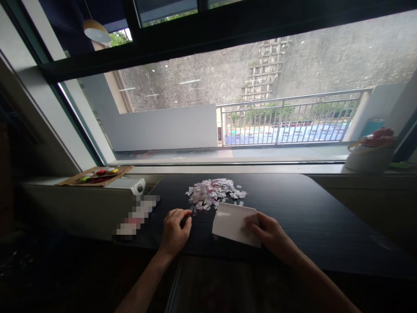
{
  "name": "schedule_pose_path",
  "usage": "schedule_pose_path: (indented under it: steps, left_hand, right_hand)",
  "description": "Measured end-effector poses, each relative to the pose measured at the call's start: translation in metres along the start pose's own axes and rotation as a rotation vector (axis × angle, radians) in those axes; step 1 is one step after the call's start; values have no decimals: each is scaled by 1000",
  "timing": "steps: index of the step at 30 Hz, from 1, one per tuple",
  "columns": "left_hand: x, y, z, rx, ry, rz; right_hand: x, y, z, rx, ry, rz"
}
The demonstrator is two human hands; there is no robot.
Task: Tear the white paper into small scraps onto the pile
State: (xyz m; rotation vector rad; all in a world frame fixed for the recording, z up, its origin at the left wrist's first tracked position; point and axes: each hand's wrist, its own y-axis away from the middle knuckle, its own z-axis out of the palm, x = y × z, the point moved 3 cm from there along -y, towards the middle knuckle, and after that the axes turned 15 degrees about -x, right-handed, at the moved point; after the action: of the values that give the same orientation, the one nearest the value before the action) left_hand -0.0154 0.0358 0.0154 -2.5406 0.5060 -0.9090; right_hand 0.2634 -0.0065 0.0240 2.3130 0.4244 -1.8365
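- Head view: white bucket (369, 157) stands at the right end of the window sill (260, 169); reddish items (379, 135) show at its top, too dim to identify.
- Brown board (69, 178) lies at the left end of the sill and bears several small coloured pieces (100, 173), red, yellow and green among them; exact number unclear.
- White piece (230, 221), paper-like with a raised far edge, is held over the near side of the dark table (293, 213). Whether it is a folded sheet or a shallow container cannot be told.
- Count: two hands, one white piece, one bucket, one board, one heap of paper scraps (211, 191). Scraps overlap and are too many to count.
- Heap sits toward the far side of the table, left of its middle, with loose scraps along its edges.
- Right hand (269, 230) grips the white piece by its right edge, thumb on the near face.
- Left hand (176, 228) is at the near left edge of the heap, fingers curled, thumb slightly apart from the forefinger. Whether it pinches a scrap cannot be told.
- Obstruction: the white piece covers part of the heap's near right margin.
- Pixelated item (138, 219) lies at the table's left edge; details unreadable.
- Vented unit with a knob (125, 186) stands beside the board.
- Beyond the window: metal railing (282, 124) and rough grey wall (195, 87).
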Motion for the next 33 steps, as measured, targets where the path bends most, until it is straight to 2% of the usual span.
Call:
schedule_pose_path:
  steps: [3, 8, 13, 17, 20, 24, 26, 33]
  left_hand:
    - [0, 1, 0, 21, -14, 2]
    - [0, 2, -1, 31, -33, -6]
    - [3, 2, -3, 27, -40, -7]
    - [5, 2, -4, 14, -42, -10]
    - [5, 2, -4, 12, -43, -16]
    - [5, 2, -4, 14, -36, -16]
    - [5, 2, -3, 16, -31, -14]
    - [3, 1, -4, 18, -24, -2]
  right_hand:
    - [3, 4, 0, -12, -44, 16]
    - [4, 10, -5, 41, -97, 39]
    - [-1, 16, 1, -106, -113, 69]
    - [-6, 24, 7, -120, -118, 62]
    - [-8, 29, -5, -56, -103, 47]
    - [-9, 31, -39, 209, -77, 28]
    - [-11, 28, -50, 279, -25, 24]
    - [-12, 18, -44, 195, 111, -5]
